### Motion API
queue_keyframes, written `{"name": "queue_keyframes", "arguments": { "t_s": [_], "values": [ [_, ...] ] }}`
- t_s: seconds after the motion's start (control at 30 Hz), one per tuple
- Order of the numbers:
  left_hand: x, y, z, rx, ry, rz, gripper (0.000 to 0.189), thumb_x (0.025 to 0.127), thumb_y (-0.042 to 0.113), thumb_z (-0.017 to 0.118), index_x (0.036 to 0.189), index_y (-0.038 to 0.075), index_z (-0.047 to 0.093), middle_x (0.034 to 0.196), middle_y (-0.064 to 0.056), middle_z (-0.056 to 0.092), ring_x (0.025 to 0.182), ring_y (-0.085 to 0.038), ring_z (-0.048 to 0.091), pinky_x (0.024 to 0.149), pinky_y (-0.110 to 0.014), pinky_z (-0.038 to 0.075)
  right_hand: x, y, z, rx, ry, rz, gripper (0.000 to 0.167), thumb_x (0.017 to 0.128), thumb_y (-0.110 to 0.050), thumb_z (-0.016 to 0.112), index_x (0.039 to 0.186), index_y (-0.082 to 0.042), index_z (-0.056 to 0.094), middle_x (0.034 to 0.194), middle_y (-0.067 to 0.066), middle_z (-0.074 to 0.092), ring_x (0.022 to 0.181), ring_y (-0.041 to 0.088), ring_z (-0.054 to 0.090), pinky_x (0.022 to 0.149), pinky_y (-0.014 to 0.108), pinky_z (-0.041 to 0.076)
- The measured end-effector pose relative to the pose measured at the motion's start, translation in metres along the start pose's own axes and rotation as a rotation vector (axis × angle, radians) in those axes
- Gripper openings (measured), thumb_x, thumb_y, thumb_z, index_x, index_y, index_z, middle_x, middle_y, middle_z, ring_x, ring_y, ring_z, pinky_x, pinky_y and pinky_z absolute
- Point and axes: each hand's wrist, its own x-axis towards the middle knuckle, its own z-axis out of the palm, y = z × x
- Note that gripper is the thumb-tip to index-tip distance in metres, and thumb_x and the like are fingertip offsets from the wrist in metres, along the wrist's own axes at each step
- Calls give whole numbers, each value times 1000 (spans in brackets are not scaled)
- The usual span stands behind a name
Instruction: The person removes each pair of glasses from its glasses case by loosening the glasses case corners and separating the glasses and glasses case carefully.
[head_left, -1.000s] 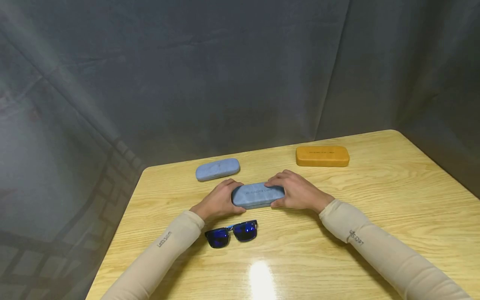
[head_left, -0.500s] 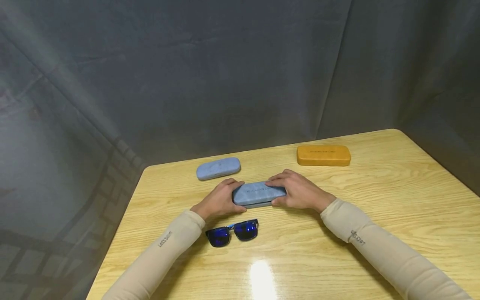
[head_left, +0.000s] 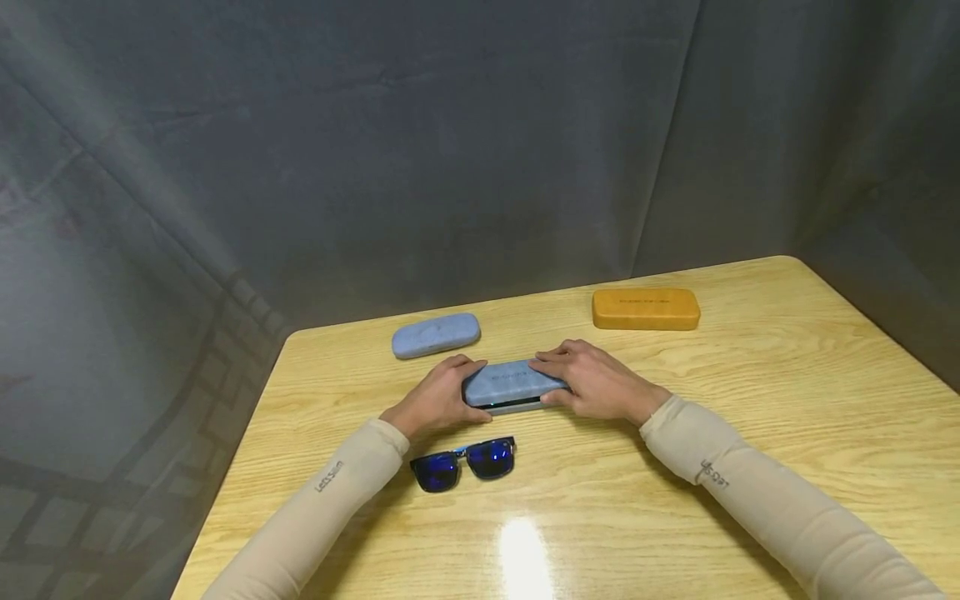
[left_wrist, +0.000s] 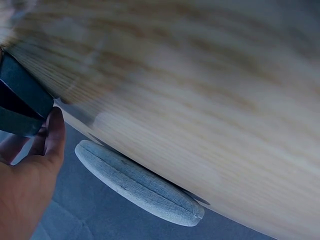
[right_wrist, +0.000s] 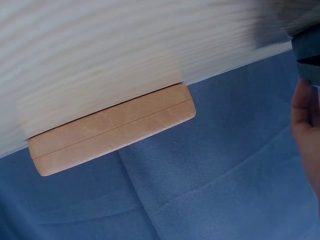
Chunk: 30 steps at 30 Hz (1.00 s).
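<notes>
Between both hands, a blue-grey glasses case (head_left: 512, 382) lies on the wooden table with its lid raised a little. A dark gap shows along the front edge; most of the inside is hidden. My left hand (head_left: 437, 398) grips the case's left end, thumb low at the front and fingers at the back. At the other end, my right hand (head_left: 596, 382) holds it, fingers over the lid and thumb at the front. Nearer the body, sunglasses (head_left: 463, 464) with blue mirrored lenses rest on the table. The left wrist view catches one end of the parted case (left_wrist: 25, 90).
A lighter blue glasses case (head_left: 436, 336) sits at the back left of the table (head_left: 750, 467). An orange glasses case (head_left: 646, 310), closed, stands at the back right. Grey curtains (head_left: 465, 167) hang behind the table and along its sides.
The blue-grey case's lid has lifted from closed to slightly parted, widening the front gap. Both hands stay at its ends, and the sunglasses and other cases have not moved.
</notes>
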Motion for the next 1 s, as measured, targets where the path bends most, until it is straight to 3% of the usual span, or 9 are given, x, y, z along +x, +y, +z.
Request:
{"name": "queue_keyframes", "arguments": {
  "t_s": [0.4, 1.0],
  "values": [
    [0, 2, -1, -26, -17, -38, 89, 72, 46, 88, 142, 5, 53, 125, -10, 61, 108, -22, 61, 97, -39, 51, -1, 2, 5, -72, 26, -28, 47, 102, -37, 53, 140, -8, 56, 136, 11, 64, 117, 28, 62, 104, 46, 46],
    [1, 3, -1, -91, 1, -61, 93, 69, 42, 91, 143, 4, 51, 136, -15, 61, 124, -30, 59, 105, -43, 48, 4, 4, 3, 54, 5, 78, 42, 106, -38, 43, 137, -13, 57, 128, 3, 66, 116, 25, 60, 105, 46, 45]
  ]
}}
